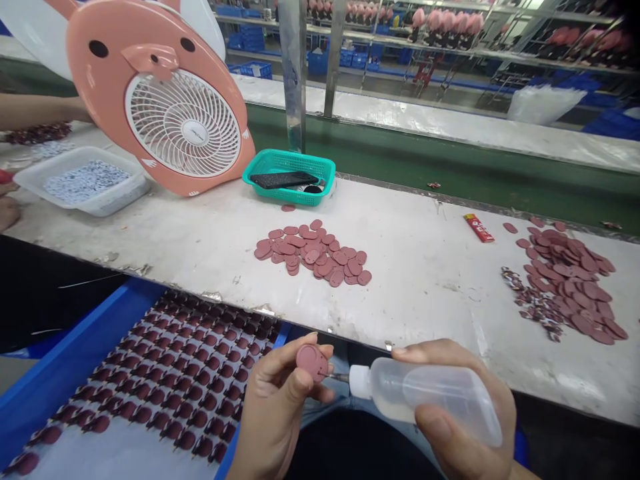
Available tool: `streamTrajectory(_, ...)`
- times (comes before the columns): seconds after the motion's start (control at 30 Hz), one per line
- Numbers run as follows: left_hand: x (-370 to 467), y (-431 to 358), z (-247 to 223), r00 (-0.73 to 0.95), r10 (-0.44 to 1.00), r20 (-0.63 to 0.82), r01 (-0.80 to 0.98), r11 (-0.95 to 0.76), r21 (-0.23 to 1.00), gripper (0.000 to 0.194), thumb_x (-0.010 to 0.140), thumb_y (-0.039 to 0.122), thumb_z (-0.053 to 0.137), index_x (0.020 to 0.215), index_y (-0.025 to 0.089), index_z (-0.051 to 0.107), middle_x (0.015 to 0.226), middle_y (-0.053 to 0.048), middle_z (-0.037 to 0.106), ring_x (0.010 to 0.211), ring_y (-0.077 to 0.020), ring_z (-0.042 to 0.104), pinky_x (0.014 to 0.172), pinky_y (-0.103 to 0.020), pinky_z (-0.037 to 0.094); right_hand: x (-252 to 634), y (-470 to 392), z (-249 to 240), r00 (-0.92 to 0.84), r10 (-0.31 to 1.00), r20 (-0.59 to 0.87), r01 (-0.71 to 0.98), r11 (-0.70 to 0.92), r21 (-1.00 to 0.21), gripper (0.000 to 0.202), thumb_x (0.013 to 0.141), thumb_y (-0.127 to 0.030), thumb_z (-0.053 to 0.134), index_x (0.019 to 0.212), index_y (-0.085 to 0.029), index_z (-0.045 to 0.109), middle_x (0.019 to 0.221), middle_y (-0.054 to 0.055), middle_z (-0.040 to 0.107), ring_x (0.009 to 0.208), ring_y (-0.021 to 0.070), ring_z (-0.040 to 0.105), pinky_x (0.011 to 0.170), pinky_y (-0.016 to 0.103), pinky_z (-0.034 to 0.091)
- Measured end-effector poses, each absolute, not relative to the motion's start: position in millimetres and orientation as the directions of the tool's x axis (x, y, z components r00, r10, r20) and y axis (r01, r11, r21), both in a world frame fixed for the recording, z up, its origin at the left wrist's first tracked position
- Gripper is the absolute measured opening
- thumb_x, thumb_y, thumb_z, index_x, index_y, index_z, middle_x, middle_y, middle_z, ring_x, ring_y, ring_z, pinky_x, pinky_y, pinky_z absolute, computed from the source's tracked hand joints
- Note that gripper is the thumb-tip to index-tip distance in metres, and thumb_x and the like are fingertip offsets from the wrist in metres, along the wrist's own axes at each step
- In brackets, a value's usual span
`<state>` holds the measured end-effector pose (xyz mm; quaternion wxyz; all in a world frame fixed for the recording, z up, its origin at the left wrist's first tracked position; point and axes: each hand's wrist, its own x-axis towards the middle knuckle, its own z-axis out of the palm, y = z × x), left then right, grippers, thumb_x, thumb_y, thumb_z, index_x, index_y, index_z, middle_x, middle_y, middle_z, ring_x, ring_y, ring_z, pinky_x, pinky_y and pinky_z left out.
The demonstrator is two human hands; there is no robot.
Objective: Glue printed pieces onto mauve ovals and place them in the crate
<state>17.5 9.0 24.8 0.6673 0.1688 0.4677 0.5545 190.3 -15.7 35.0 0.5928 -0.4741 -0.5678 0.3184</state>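
My left hand [280, 407] pinches a small reddish-brown oval disc [311, 361] between thumb and fingers, its flat face toward me. Wrapped round a translucent squeeze bottle [425, 393] is my right hand [470, 400]. The bottle lies on its side, white cap to the left, and its thin nozzle tip meets the lower right edge of the disc. Beyond my hands, a loose pile of similar discs [320, 253] rests on the white bench [415, 267]. Another heap of discs [570, 280] lies at the right, beside a cluster of small shiny pieces [535, 303].
A pink animal-shaped fan [165, 100] and a green basket [290, 160] holding a dark phone stand at the back. A blue crate [100, 320] with rows of dark red pieces sits lower left. A white tub [85, 180] and another person's arm [40, 111] are far left.
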Motion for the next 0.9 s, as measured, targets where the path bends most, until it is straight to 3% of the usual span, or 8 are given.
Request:
streamTrajectory(0.17,13.6,10.1,19.7,-0.054,0.905,-0.423,-0.563,0.322,0.761,0.040,0.052,0.044,0.097,0.084,0.024,0.084,0.077,-0.007,0.080,0.066,-0.0177,0.069,0.050,-0.020,0.057,191.1,-14.0,35.2,0.102,0.924,0.369,0.153,0.352,-0.923,0.028,0.091,-0.042,0.069,0.117,-0.032,0.067,0.062,-0.001,0.064,0.038,0.0150,0.052,0.034,0.027,0.041)
streamTrajectory(0.3,10.6,10.8,14.9,-0.035,0.907,-0.419,-0.553,0.331,0.764,0.042,0.053,0.046,0.096,0.086,0.023,0.085,0.079,-0.009,0.080,0.063,-0.0182,0.069,0.050,-0.023,0.058,190.4,-13.4,34.9,0.176,0.909,0.378,0.170,0.350,-0.921,0.028,0.090,-0.047,0.069,0.114,-0.032,0.068,0.064,0.000,0.065,0.040,0.0158,0.054,0.036,0.028,0.043)
streamTrajectory(0.73,1.8,8.8,3.5,0.040,0.937,-0.348,-0.525,0.316,0.790,0.034,0.062,0.042,0.093,0.092,0.027,0.085,0.086,-0.010,0.082,0.070,-0.0212,0.073,0.054,-0.024,0.061,193.3,-11.7,36.0,0.122,0.925,0.360,0.148,0.341,-0.928,0.026,0.089,-0.040,0.071,0.113,-0.030,0.068,0.061,0.000,0.065,0.039,0.0152,0.053,0.036,0.027,0.044)
streamTrajectory(0.9,2.6,9.4,3.7,0.031,0.936,-0.351,-0.526,0.314,0.791,0.035,0.062,0.042,0.093,0.092,0.027,0.085,0.086,-0.010,0.082,0.071,-0.0219,0.074,0.054,-0.024,0.061,193.0,-11.6,37.2,0.207,0.904,0.375,0.199,0.336,-0.920,0.027,0.089,-0.047,0.070,0.109,-0.029,0.071,0.073,0.004,0.071,0.046,0.0180,0.060,0.039,0.029,0.049)
